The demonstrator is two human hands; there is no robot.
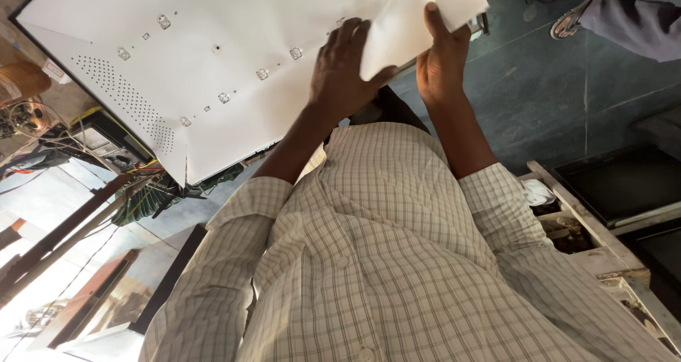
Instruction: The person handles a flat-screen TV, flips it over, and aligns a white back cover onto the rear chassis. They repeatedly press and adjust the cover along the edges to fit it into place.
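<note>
Dark tiled floor [553, 85] is filling two o'clock. Dark screens [624, 185] are lying at four o'clock beside a worn wooden frame [589, 227]. Bright daylight is washing over eight o'clock.

L hand [345, 68] flat on white LED panel [213, 50]; R hand [441, 60] w/ grip on folded white sheet [418, 21] (lifted corner), just right of L.

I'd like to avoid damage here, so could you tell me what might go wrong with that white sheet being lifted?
1. The right hand pinches a lifted corner of the white sheet; a sharp pull could crease or tear it.
2. The left hand presses on the panel near the small lenses; one could get knocked loose.
3. The panel overhangs the floor and might slide.
</note>
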